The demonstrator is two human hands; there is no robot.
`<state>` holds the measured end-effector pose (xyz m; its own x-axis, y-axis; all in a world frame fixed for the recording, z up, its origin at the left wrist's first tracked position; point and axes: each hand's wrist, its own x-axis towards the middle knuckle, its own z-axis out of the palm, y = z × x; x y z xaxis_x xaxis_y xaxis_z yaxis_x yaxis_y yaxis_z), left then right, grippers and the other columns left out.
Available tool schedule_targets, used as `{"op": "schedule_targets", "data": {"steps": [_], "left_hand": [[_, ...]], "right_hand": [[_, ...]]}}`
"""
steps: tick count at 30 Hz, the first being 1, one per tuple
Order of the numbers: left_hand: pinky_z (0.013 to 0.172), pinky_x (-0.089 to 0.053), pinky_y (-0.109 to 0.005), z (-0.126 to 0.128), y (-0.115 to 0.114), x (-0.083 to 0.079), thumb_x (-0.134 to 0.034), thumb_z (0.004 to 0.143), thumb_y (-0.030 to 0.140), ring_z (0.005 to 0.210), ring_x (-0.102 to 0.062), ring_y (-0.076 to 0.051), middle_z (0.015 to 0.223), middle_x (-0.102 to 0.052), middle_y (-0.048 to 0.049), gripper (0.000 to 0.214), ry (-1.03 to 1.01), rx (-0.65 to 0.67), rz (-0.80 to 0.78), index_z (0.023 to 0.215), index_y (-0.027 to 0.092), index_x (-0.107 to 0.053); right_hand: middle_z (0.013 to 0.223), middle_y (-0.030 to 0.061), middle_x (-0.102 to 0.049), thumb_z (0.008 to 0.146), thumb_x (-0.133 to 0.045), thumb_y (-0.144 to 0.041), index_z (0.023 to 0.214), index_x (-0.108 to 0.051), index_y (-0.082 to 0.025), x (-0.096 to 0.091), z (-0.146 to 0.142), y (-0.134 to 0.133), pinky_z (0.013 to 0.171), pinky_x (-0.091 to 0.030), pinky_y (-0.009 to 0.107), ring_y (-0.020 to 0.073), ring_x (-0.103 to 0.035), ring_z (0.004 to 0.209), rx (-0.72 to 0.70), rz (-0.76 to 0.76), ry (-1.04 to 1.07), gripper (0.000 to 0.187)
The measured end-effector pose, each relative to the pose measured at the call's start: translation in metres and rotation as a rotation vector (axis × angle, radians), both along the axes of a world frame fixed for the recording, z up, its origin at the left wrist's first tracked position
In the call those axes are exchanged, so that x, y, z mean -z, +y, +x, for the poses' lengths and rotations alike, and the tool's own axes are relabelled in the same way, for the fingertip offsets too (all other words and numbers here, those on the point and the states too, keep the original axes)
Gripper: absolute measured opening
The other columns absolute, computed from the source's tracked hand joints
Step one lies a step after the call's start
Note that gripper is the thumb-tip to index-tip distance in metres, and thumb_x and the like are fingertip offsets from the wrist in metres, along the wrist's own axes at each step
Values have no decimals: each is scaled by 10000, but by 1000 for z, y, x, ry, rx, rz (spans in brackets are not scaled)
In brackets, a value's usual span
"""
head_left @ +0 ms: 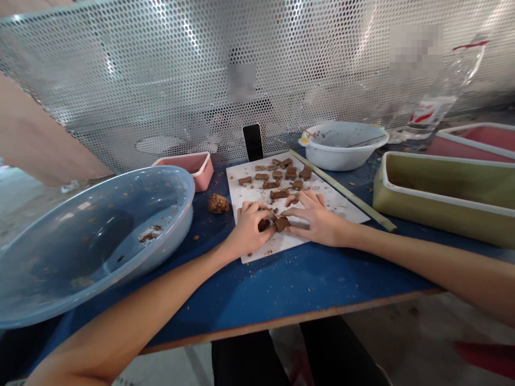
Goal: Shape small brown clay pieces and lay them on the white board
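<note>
Head view: As we look down over the blue tabletop [281, 295], our left hand [253, 225] and right hand [311, 219] come close together over the near half of a white sheet [253, 193].
Brown piece [281, 224]: low on the white sheet, toward its near edge, between the fingertips of our two hands.
Left grip: we have thumb and forefinger clamped on a darker lump [264, 224], the thumb tip just beside the brown piece.
Right grip: our thumb and forefinger are parted, their tips at the brown piece; we cannot tell whether they press on it.
Shaped pieces [277, 175]: small and brown, set in loose rows over the sheet's far half, with crumbs among them.
Green stick [344, 192]: slantwise along the sheet's right edge.
Tabletop, left edge: a blue basin [183, 230] with brown scraps inside, a pink box [204, 174] beyond it, and a rough brown ball [218, 203] between basin and sheet.
Tabletop, far edge: a phone [253, 142] upright behind the sheet, a white bowl [338, 158] to its right, then a clear bottle [430, 112]; behind them, a perforated panel [181, 107].
Tabletop, right edge: an olive trough [442, 209], a pink trough [446, 142] behind it.
Tabletop, front edge: crumbs scattered between it and the sheet.
</note>
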<state>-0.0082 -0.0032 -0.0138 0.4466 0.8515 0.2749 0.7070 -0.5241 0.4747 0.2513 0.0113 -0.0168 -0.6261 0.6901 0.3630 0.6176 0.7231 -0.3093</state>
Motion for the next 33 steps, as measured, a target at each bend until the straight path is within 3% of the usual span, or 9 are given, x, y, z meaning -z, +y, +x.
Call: {"op": "schedule_targets", "data": {"steps": [9, 15, 22, 26, 29, 33], "left_hand": [[1145, -456, -593, 0, -2, -2, -785, 961, 264, 1308, -556, -358, 1256, -718, -85, 108, -1, -20, 25, 1052, 253, -842], [1140, -442, -575, -1, -3, -2, -730, 967, 207, 1290, -574, -339, 1231, -747, -68, 189, -36, -60, 60, 1101, 260, -852], [1124, -460, -555, -1, -4, -3, -639, 953, 134, 1253, -584, -326, 1201, -742, -73, 253, -76, -77, 80, 1086, 249, -821], [1109, -480, -534, -2, -3, -2, -623, 964, 132, 1225, -592, -316, 1192, -738, -73, 235, -71, -68, 105, 1071, 239, -802], [1114, -478, -536, -2, -5, -1, -658, 998, 201, 1241, -583, -320, 1213, -732, -77, 166, -51, -68, 121, 1071, 245, -800], [1151, -453, -562, -1, -8, -2, -745, 1029, 413, 1302, -545, -341, 1256, -711, -90, 205, -34, -15, 165, 1136, 249, -806]], "right_hand": [[1383, 139, -632, 1053, -687, -535, 1276, -812, -324, -1, 0, 0, 1145, -458, 657, 399, -545, 1353, 0, -5, -7, 332], [1420, 160, -617, 1071, -659, -553, 1389, -758, -291, -2, 3, 0, 1146, -457, 661, 400, -528, 1349, -28, 49, -4, 424], [1439, 135, -592, 1132, -585, -470, 1344, -817, -386, -3, 10, -2, 1061, -464, 591, 375, -508, 1317, -172, 234, -54, 326], [1447, 131, -600, 1130, -583, -487, 1420, -782, -409, -3, 10, -2, 1069, -467, 592, 370, -527, 1304, -147, 232, -69, 360], [1421, 151, -623, 1102, -611, -543, 1449, -759, -346, -3, 10, -1, 1125, -459, 617, 387, -546, 1326, -69, 213, -45, 426], [1400, 153, -642, 1058, -673, -590, 1280, -817, -294, -1, 10, 2, 1158, -449, 638, 397, -564, 1330, 0, 182, 9, 398]]}}
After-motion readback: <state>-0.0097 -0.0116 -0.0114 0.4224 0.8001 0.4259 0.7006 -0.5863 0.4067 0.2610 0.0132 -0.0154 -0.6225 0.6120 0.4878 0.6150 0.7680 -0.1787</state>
